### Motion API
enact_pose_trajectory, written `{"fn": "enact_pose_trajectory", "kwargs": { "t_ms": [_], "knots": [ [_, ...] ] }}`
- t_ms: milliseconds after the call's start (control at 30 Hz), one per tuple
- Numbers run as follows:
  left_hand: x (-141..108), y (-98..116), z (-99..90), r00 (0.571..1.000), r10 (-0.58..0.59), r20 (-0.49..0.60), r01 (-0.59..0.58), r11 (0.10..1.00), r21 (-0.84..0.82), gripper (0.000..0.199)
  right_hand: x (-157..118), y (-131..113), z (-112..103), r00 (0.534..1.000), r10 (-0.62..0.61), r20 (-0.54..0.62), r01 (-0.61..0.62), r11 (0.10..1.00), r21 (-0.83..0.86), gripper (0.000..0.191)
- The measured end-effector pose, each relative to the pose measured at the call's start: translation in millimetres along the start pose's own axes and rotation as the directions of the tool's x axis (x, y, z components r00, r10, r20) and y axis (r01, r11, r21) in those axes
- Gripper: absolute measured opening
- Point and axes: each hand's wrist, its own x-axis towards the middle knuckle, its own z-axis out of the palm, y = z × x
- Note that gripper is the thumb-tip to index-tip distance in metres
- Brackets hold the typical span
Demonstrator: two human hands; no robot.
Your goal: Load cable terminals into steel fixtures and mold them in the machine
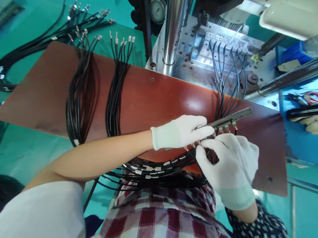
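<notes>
My left hand (188, 130), in a white glove, is closed over a dark metal bar (239, 115) lying slanted above the board's near edge. Small metal cable terminals (227, 128) stand in a row along the bar. Just below, my right hand (229, 164), also gloved, pinches at one terminal near the middle of the row, thumb and forefinger together. Black cables (160, 169) run beneath my hands along the near edge. Beyond the bar, several thin black cables (223, 95) lead into the metal fixture (197, 57) of the press.
The brown board (156, 96) carries two black cable bundles (115, 97) at left, with more cables (21, 53) behind them. A shiny press column (174, 23) and a gauge (158, 9) stand at the back. Pliers (310, 97) and a glove (316, 123) lie on the blue surface at right.
</notes>
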Motion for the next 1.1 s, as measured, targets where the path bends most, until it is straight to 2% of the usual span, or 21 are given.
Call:
{"fn": "enact_pose_trajectory", "kwargs": {
  "t_ms": [167, 267, 367, 500, 600, 667, 733, 800, 867, 967, 1033, 1067, 1100],
  "knots": [
    [-1.9, 1.6, 0.0, 0.999, -0.039, 0.005, 0.039, 0.999, -0.025, 0.041, 0.1, -4.3, -2.9, 0.997, -0.027, -0.07, 0.029, 0.999, 0.022, 0.012],
    [-1.8, 2.4, 0.8, 0.998, -0.068, 0.019, 0.068, 0.996, -0.05, 0.04, -3.5, -9.0, -6.3, 0.996, -0.082, -0.03, 0.083, 0.995, 0.052, 0.013],
    [-0.9, 2.7, 1.7, 0.998, -0.059, -0.018, 0.059, 0.998, -0.004, 0.039, -3.9, -15.6, -0.4, 0.993, -0.119, 0.015, 0.117, 0.99, 0.073, 0.01],
    [0.1, 2.6, 2.3, 0.998, -0.049, -0.034, 0.05, 0.998, 0.031, 0.042, -2.3, -25.4, 14.5, 0.992, -0.112, -0.052, 0.116, 0.99, 0.086, 0.015],
    [-0.1, 2.2, 2.2, 0.999, -0.035, -0.037, 0.036, 0.999, 0.033, 0.044, -1.8, -24.0, 12.7, 0.991, -0.118, -0.058, 0.125, 0.983, 0.136, 0.017],
    [-0.7, 1.4, 1.9, 1.0, -0.009, -0.024, 0.009, 0.999, 0.037, 0.046, 0.6, -9.4, 3.4, 0.992, -0.124, -0.024, 0.126, 0.97, 0.209, 0.014],
    [-1.2, 1.2, 1.1, 1.0, 0.017, -0.011, -0.016, 0.998, 0.058, 0.046, 6.6, 18.6, -7.7, 0.993, -0.119, -0.017, 0.12, 0.967, 0.223, 0.015],
    [-0.5, 4.1, 0.6, 1.0, 0.027, 0.014, -0.028, 0.995, 0.101, 0.046, 15.7, 54.0, -16.3, 0.991, -0.12, -0.063, 0.123, 0.991, 0.059, 0.024],
    [2.9, 11.9, 1.8, 0.998, 0.024, 0.052, -0.032, 0.984, 0.174, 0.047, 25.7, 87.1, -21.1, 0.969, -0.248, 0.008, 0.247, 0.962, -0.115, 0.035],
    [15.3, 30.9, 8.0, 0.992, -0.019, 0.123, -0.02, 0.95, 0.312, 0.046, 32.6, 120.7, -22.5, 0.904, -0.4, 0.151, 0.42, 0.895, -0.149, 0.033],
    [29.6, 42.8, 11.5, 0.989, -0.056, 0.14, 0.005, 0.941, 0.338, 0.044, 24.9, 135.9, -19.8, 0.915, -0.36, 0.181, 0.384, 0.915, -0.123, 0.029],
    [39.1, 46.7, 11.4, 0.994, -0.059, 0.089, 0.029, 0.951, 0.308, 0.042, 16.2, 143.5, -17.5, 0.934, -0.307, 0.182, 0.331, 0.936, -0.119, 0.027],
    [50.2, 48.9, 9.8, 0.998, -0.058, -0.008, 0.058, 0.971, 0.233, 0.039, 4.4, 151.9, -14.5, 0.95, -0.251, 0.186, 0.275, 0.954, -0.12, 0.027]
  ]
}}
